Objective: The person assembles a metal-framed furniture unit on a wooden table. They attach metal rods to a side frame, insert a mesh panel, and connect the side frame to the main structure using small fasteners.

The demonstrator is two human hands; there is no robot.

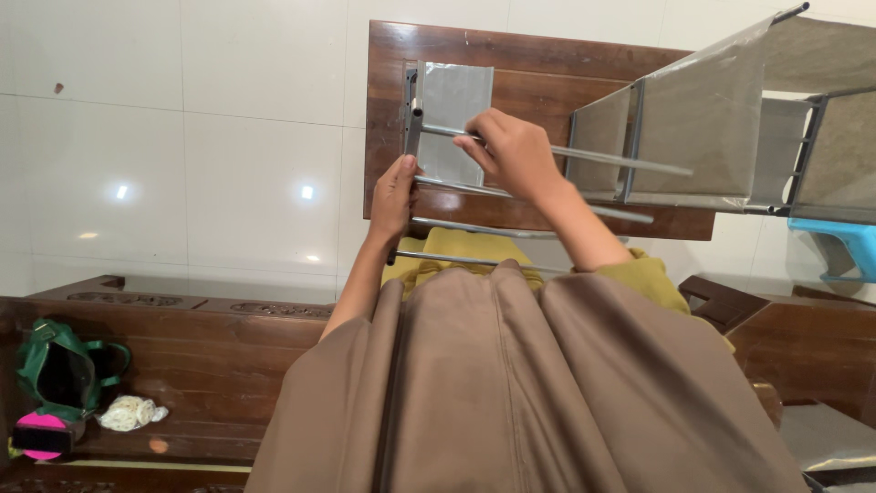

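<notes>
Grey metal makes up the thin rods of a small shelf frame (511, 183) that both hands work on above a dark brown wooden table (538, 68). The frame's rods run roughly side by side, joined at their left ends to a short grey upright bar (412, 114), and a grey fabric panel (453, 114) lies stretched just behind them on the table top.

The left hand (394, 196) comes up from below with its fingers extended and held close together, the fingertips touching the frame near the upright bar; whether it actually grips a rod cannot be told. The right hand (513, 151) reaches across from the right, its fingers curled down and pinching the topmost rod close to where that rod meets the bar.

To the right, a larger grey fabric-and-metal shelf unit (721, 119) leans tilted over the table edge, its compartments open toward the camera. A light blue plastic stool (839, 242) shows just beneath it. In the foreground, brown cloth (511, 383) drapes over the person's lap, with a mustard-yellow garment (461, 248) beneath the rods. At lower left, a carved dark wooden bench (182, 365) carries a green handbag (59, 365), a pink and black object (41, 436) and a crumpled whitish bag (130, 413). The floor (182, 137) is of glossy white tiles.
</notes>
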